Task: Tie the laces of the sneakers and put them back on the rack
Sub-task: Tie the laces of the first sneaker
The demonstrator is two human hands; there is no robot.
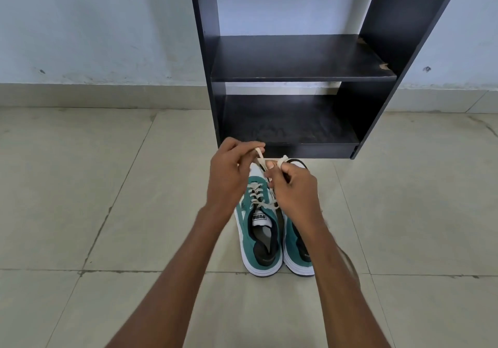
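Observation:
Two teal and white sneakers stand side by side on the tiled floor, toes toward the rack. The left sneaker (pixel 260 240) shows its cream laces (pixel 256 194) and tongue label. The right sneaker (pixel 297 253) is partly hidden under my right forearm. My left hand (pixel 229 175) pinches one cream lace end above the left sneaker's toe. My right hand (pixel 293 188) grips the other lace end, looped over a finger. The two lace ends cross between my hands. The black rack (pixel 299 73) stands just beyond the shoes.
The rack has a middle shelf (pixel 296 59) and a bottom shelf (pixel 288 124), both bare. It stands against a pale wall (pixel 94 24). Beige floor tiles (pixel 107 186) spread on both sides of the sneakers.

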